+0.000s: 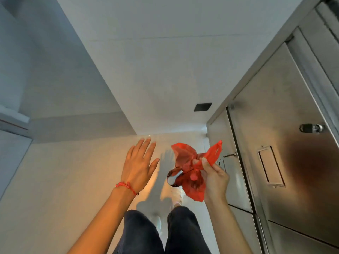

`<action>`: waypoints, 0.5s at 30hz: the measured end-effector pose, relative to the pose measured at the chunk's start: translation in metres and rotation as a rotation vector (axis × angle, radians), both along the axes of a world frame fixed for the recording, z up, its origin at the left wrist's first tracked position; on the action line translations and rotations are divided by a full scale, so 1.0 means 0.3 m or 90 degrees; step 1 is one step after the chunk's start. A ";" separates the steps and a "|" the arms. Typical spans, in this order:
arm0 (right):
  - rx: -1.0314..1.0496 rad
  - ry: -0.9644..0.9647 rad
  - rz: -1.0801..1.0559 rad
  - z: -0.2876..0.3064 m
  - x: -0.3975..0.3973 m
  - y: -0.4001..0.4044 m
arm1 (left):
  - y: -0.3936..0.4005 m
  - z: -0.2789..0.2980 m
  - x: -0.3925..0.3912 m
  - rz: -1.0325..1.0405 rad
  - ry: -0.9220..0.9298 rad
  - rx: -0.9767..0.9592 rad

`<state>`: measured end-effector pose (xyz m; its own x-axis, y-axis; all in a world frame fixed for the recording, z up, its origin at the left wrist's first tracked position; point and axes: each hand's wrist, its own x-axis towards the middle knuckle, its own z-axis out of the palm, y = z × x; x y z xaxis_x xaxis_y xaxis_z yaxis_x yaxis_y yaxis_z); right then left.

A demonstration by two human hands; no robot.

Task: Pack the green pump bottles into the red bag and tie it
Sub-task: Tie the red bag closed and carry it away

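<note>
My right hand [213,177] pinches the red bag [193,180] at its knotted neck, holding it in the air in front of me. The bag's loose handle ends fan out above the knot. A dark rounded shape with a shiny patch [174,177] bulges from the bag's left side; I cannot tell what it is. No green pump bottle shows plainly. My left hand [140,165] is raised to the left of the bag, fingers straight and spread, holding nothing and apart from the bag.
Stainless steel cabinet doors [286,143] with a padlock [311,128] and a label frame [271,166] line the right side. White tiled walls [156,61] rise ahead and to the left. My dark trouser legs [161,233] and pale floor [55,180] are below.
</note>
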<state>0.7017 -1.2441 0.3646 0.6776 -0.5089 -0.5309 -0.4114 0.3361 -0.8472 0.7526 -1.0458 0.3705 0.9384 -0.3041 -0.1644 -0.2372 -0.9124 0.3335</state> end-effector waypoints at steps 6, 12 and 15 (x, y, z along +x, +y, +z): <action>0.021 0.038 -0.002 -0.220 0.287 -0.055 | -0.075 -0.171 0.271 0.002 0.018 0.010; 0.004 0.045 -0.047 -0.520 0.468 -0.075 | -0.100 -0.460 0.478 -0.026 0.026 -0.002; 0.004 0.048 -0.076 -0.725 0.535 -0.080 | -0.099 -0.659 0.557 -0.042 0.026 0.002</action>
<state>0.8623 -1.2681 0.1470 0.5712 -0.5797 -0.5811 -0.4305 0.3911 -0.8134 0.9197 -1.0755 0.1729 0.9091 -0.3638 -0.2032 -0.2826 -0.8966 0.3410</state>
